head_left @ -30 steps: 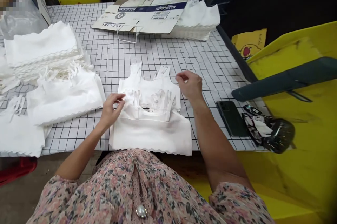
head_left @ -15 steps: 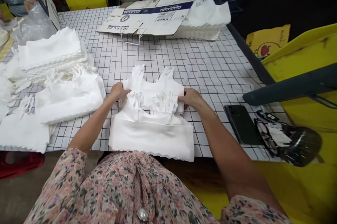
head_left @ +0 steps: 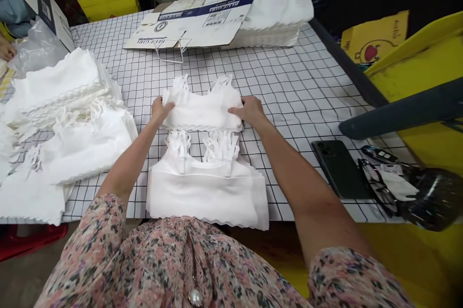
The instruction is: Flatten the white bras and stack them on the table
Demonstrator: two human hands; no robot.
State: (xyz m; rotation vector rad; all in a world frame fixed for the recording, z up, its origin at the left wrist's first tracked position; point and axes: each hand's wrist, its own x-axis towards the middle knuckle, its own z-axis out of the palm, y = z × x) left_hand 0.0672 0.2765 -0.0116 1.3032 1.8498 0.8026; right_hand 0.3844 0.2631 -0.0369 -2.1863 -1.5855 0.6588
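Observation:
My left hand (head_left: 160, 111) and my right hand (head_left: 249, 111) grip opposite sides of a white strappy crop top (head_left: 200, 113). Its scalloped lower edge lies across the frilly straps of a second white crop top (head_left: 208, 197), which lies flat near the table's front edge. Neither hand touches that lower top. Left of my left hand are folded stacks of white tops (head_left: 90, 144). A further white stack (head_left: 271, 14) sits at the back of the table.
The table has a white mat with a black grid (head_left: 289, 67). A flattened cardboard box (head_left: 191, 21) and wire stand (head_left: 170, 51) lie at the back. A phone (head_left: 338, 168), glasses (head_left: 376, 185) and a dark bag (head_left: 434, 197) lie right. A co-worker's hand (head_left: 5, 50) shows far left.
Both hands have taken hold of the upper top and moved it away from me, up the table. It now sits further from the lower top, whose straps show more.

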